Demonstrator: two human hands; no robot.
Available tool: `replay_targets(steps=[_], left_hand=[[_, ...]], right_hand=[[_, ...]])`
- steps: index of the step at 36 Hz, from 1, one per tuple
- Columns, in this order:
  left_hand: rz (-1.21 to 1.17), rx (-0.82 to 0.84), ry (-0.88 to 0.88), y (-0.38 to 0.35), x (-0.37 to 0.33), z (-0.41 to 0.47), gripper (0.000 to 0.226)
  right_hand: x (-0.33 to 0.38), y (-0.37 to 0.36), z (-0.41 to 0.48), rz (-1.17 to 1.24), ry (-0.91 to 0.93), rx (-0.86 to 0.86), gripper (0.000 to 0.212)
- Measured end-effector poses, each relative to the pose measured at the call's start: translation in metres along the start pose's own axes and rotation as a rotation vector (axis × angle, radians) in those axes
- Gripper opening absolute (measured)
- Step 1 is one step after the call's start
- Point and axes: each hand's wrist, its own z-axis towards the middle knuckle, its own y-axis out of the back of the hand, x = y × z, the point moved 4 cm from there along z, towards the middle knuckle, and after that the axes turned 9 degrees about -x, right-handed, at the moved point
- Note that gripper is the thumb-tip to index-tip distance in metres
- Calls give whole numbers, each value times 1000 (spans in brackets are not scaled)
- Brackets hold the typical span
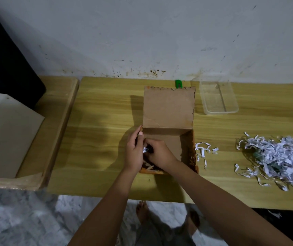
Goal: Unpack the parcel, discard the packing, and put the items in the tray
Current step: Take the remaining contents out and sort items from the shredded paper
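An open cardboard box (168, 139) stands mid-table with its lid flap (168, 105) leaning back. Both my hands are at the box's left inner side. My left hand (135, 150) holds the left wall by its rim. Inside the box, my right hand (157, 153) curls its fingers round a small dark and silvery item (146, 150), mostly hidden by the fingers. A clear plastic tray (218, 98) sits behind and to the right of the box with nothing seen in it. Shredded white paper (282, 158) lies heaped at the right.
A few loose paper strips (203, 150) lie just right of the box. A small green object (178, 83) stands behind the lid by the wall. A second wooden surface at the left carries a pale box (5, 132). The table's front edge is close to me.
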Motion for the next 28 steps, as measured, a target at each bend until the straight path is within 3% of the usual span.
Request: replay_targets(steps=[6, 12, 17, 21, 28], left_hand=[[-8, 22, 1, 1, -6, -1, 35], [21, 22, -1, 0, -7, 0, 36], [69, -19, -59, 0, -12, -1, 35], [83, -43, -77, -1, -13, -2, 35], [91, -29, -103, -1, -12, 1, 34]], right_hand=[[6, 26, -9, 21, -9, -56, 9], [0, 106, -16, 192, -142, -431, 11], [-42, 176, -39, 132, -235, -674, 17], [-81, 197, -63, -16, -362, -700, 13], [-104, 194, -80, -149, -484, -583, 34]])
